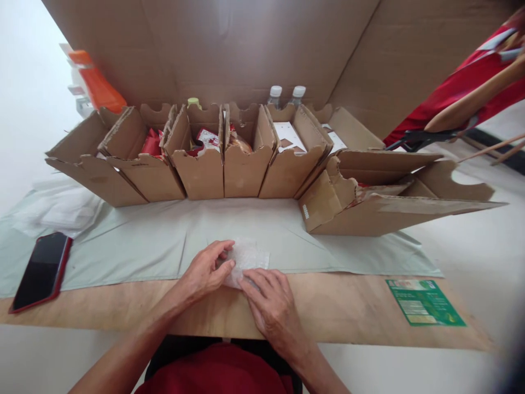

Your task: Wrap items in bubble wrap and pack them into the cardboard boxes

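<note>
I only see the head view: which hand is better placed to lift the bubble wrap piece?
Probably the left hand: its fingers pinch the bubble wrap piece at the edge, while the right hand lies flat, pressing it down.

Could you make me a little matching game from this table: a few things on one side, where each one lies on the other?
Things:
1. phone
2. green card
3. bubble wrap piece
4. two capped bottles

Places:
A. behind the row of cardboard boxes
B. far left, on the pale sheet's edge
C. under both hands
D. right, on bare wood

Pairs: 1-B, 2-D, 3-C, 4-A
</note>
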`<action>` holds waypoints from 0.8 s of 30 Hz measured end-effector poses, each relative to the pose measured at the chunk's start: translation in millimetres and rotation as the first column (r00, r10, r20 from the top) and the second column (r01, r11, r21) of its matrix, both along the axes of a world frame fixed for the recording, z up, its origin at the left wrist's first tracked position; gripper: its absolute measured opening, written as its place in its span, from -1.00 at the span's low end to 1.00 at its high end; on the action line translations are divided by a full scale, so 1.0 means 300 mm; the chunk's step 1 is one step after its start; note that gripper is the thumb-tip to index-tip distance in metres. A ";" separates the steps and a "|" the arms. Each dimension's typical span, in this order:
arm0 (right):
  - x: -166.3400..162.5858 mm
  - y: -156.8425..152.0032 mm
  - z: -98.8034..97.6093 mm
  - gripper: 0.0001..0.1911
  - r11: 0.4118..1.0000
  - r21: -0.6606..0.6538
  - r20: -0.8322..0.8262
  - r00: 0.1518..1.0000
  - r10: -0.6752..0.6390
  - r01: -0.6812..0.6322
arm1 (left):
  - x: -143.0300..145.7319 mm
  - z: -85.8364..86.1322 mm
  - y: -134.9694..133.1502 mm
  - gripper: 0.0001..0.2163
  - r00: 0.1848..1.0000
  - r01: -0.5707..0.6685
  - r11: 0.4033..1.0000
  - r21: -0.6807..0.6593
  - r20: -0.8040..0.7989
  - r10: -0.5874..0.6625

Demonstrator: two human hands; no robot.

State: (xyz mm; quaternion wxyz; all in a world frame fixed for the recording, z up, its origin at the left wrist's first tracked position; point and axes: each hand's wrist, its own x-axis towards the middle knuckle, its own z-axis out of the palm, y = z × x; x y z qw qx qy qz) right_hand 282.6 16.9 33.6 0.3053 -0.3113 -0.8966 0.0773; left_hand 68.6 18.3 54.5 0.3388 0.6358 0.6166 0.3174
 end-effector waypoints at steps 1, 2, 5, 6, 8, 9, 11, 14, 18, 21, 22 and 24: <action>0.000 -0.006 0.005 -0.66 1.000 -0.001 0.001 1.000 0.011 -0.011 | 0.006 0.002 0.006 -0.64 1.000 0.021 1.000 0.006 -0.003 -0.021; -0.001 -0.013 0.009 -0.66 1.000 -0.005 0.004 1.000 0.022 -0.022 | 0.013 0.005 0.011 -0.66 0.999 0.043 0.999 0.013 -0.006 -0.042; 0.006 -0.035 0.022 -0.68 0.998 -0.035 0.013 0.999 0.043 -0.043 | 0.029 0.012 0.021 -0.69 0.995 0.100 0.994 0.031 -0.018 -0.100; 0.013 -0.040 0.025 -0.69 0.998 -0.048 0.006 0.999 0.051 -0.050 | 0.032 0.014 0.023 -0.70 0.993 0.115 0.993 0.033 -0.022 -0.115; 0.036 -0.042 0.028 -0.69 0.996 -0.075 -0.031 0.998 0.054 -0.056 | 0.033 0.014 0.025 -0.71 0.989 0.145 0.989 0.035 -0.036 -0.143; 0.050 -0.035 0.028 -0.69 0.995 -0.093 -0.057 0.998 0.029 -0.034 | 0.032 0.013 0.025 -0.72 0.986 0.164 0.986 0.037 -0.048 -0.162; 0.076 -0.003 0.024 -0.69 0.988 -0.129 -0.091 0.992 -0.092 0.080 | 0.029 0.008 0.022 -0.72 0.977 0.205 0.978 0.044 -0.071 -0.202; 0.087 0.080 0.012 -0.68 0.937 -0.166 -0.011 0.950 -0.312 0.306 | 0.027 -0.002 0.009 -0.72 0.975 0.216 0.975 0.058 -0.062 -0.213; 0.044 0.179 0.001 -0.88 0.918 -0.281 0.100 0.960 -0.261 0.279 | 0.019 0.002 -0.022 -0.67 0.990 0.137 0.990 0.033 0.013 -0.137; 0.017 0.204 0.021 -0.87 0.921 -0.328 0.058 0.978 -0.200 0.208 | -0.005 0.022 -0.045 -0.62 0.995 0.102 0.995 0.016 0.024 -0.102; 0.016 0.204 0.033 -0.86 0.924 -0.326 0.035 0.979 -0.200 0.200 | -0.015 0.029 -0.050 -0.61 0.995 0.096 0.995 0.015 0.012 -0.096; 0.026 0.197 0.057 -0.85 0.928 -0.324 0.006 0.981 -0.194 0.186 | -0.032 0.034 -0.059 -0.60 0.996 0.085 0.996 0.011 -0.040 -0.084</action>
